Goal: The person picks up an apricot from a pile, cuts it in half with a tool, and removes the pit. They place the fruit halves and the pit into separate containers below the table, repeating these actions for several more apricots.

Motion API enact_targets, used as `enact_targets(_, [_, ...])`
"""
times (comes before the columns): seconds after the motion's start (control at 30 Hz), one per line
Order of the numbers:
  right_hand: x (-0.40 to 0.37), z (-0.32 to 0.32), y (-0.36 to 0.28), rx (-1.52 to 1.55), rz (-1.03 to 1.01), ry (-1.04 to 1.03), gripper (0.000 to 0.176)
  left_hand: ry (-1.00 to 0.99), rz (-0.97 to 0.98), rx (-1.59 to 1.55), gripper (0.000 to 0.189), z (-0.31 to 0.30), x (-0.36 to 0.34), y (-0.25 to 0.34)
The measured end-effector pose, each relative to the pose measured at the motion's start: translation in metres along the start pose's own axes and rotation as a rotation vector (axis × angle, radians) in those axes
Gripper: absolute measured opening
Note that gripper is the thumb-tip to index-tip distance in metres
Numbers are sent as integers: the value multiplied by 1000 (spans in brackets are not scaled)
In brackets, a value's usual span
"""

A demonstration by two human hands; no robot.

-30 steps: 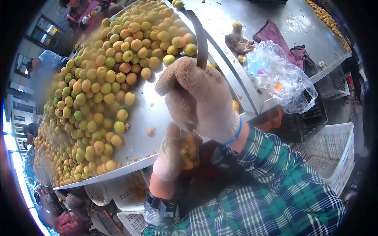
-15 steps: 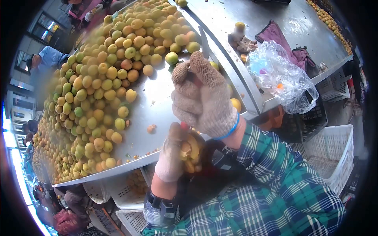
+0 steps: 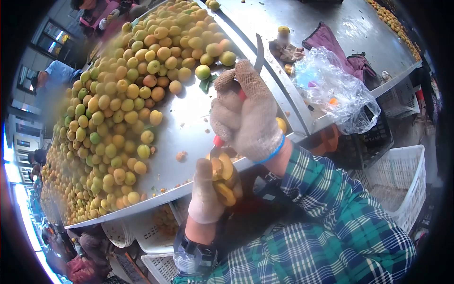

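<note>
My gloved right hand [image 3: 251,118] is closed around the red handle of a knife [image 3: 259,53]. Its curved blade sticks up above my thumb, and a short metal end shows below my fist. That lower end meets a cut-open apricot [image 3: 226,193] held in my left hand [image 3: 204,191], also gloved. Orange-yellow flesh of the fruit faces me, and a brown pit seems to show beside my thumb. My left fingers behind the fruit are mostly hidden. To the left, a large heap of apricots [image 3: 118,102] covers much of the metal table [image 3: 172,137].
A clear plastic bag [image 3: 338,94] and a purple cloth [image 3: 326,40] lie on the table at right. White crates [image 3: 402,184] stand below on both sides. Other people, one in a blue top [image 3: 61,73], are at the far left.
The knife's blade has swung up to the right, and its lower end now meets the fruit. My right hand has tilted slightly. The apricot in my left hand shows more open flesh.
</note>
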State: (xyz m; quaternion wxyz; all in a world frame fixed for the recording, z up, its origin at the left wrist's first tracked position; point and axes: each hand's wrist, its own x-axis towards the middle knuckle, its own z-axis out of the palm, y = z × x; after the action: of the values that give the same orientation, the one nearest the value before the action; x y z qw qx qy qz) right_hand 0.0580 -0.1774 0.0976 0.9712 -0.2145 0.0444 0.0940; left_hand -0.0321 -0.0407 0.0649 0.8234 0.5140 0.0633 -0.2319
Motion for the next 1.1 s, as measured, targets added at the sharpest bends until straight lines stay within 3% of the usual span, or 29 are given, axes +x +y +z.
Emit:
enact_targets(0.23, [-12, 9, 10, -178, -134, -38, 41, 243, 79, -87, 62, 11, 4, -8])
enact_targets(0.3, [-14, 10, 10, -218, -153, -60, 41, 300, 97, 53, 58, 13, 4, -4])
enact_targets(0.43, [-18, 18, 10, -205, -185, -4, 40, 312, 97, -6, 51, 11, 8, 0])
enact_targets(0.6, [-17, 19, 4, -163, -190, 6, 37, 261, 137, 407, 49, -1, 9, 5])
enact_targets(0.77, [-22, 18, -3, -330, -117, -138, 36, 271, 205, 461, 48, -7, 10, -3])
enact_targets(0.83, [-24, 22, 0, -349, -115, -82, 31, 294, 186, 476, 50, -6, 11, -3])
enact_targets(0.9, [-26, 19, 0, -336, -75, -183, 28, 287, 153, 425, 22, -6, 10, -4])
enact_targets(1.0, [-24, 18, 4, -413, -122, -175, 30, 238, 83, 588, 13, -15, 14, -9])
enact_targets(1.1, [-22, 15, 9, -461, -132, -203, 33, 168, 59, 688, 15, -15, 13, -5])
